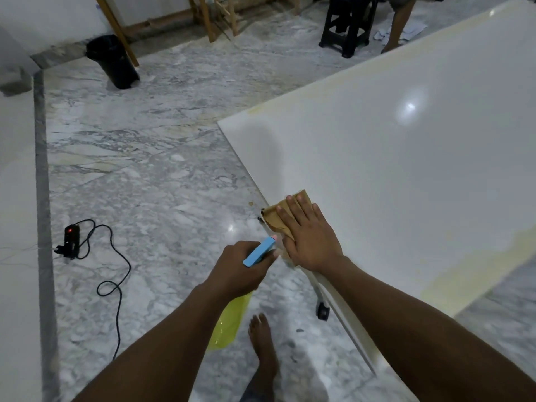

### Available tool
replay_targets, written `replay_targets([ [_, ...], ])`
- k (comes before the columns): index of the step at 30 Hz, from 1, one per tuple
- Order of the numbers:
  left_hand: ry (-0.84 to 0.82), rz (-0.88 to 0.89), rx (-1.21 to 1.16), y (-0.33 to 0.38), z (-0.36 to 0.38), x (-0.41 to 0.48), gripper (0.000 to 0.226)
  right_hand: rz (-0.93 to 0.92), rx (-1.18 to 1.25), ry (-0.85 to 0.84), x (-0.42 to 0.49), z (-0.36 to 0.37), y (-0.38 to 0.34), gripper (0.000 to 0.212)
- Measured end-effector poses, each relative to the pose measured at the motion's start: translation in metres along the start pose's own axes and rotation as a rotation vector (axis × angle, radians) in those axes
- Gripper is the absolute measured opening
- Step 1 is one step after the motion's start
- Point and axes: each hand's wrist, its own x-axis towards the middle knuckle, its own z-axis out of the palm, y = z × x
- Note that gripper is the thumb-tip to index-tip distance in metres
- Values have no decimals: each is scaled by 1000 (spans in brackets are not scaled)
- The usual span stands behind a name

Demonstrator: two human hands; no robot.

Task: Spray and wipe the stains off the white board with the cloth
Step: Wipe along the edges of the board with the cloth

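Note:
A large white board lies flat, filling the right half of the view, with yellowish stains along its far edge and at its lower right. My right hand presses flat on a folded tan cloth at the board's near left edge. Just left of it, my left hand grips a spray bottle with a yellow-green body and a blue trigger head; the nozzle points toward the cloth.
Grey marble floor all around. A black power strip with a trailing cable lies at the left. A black bin and wooden legs stand at the back, a black stool and another person's leg at the top right. My bare foot stands below the bottle.

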Motion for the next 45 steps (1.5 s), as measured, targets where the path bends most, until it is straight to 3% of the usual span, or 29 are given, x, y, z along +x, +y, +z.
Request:
replay_targets([
  [3,-17,-26,-4,8,24,-40,35,12,-2,-11,-69,-2,3,64],
  [13,-45,47,93,34,110,-146,45,41,16,-8,-272,-4,6,70],
  [17,-59,80,78,46,128,-166,40,6,238,61,-330,1,5,63],
  [19,-64,92,62,50,132,-172,40,137,524,125,-351,-11,1,53],
  [20,-73,96,67,52,132,-174,38,293,730,161,-357,-27,-6,47],
  [23,-89,128,102,62,127,-177,32,963,1624,305,-357,-67,2,28],
  [25,-107,146,116,69,121,-178,34,999,2257,279,-353,-82,16,76],
  [26,-121,145,115,71,117,-177,35,968,2378,276,-348,-86,19,97],
  [27,-137,143,113,73,112,-174,38,925,2444,291,-341,-93,20,105],
  [29,-156,158,135,75,100,-168,45,884,2507,312,-316,-102,18,105],
  [31,-153,204,181,76,86,-158,51,924,2544,227,-283,-114,8,98],
  [35,-154,263,218,73,50,-129,49,920,2388,101,-207,-132,-17,45],
  [45,-102,262,288,22,-73,30,56,1018,2199,-106,17,-126,-52,39],
])
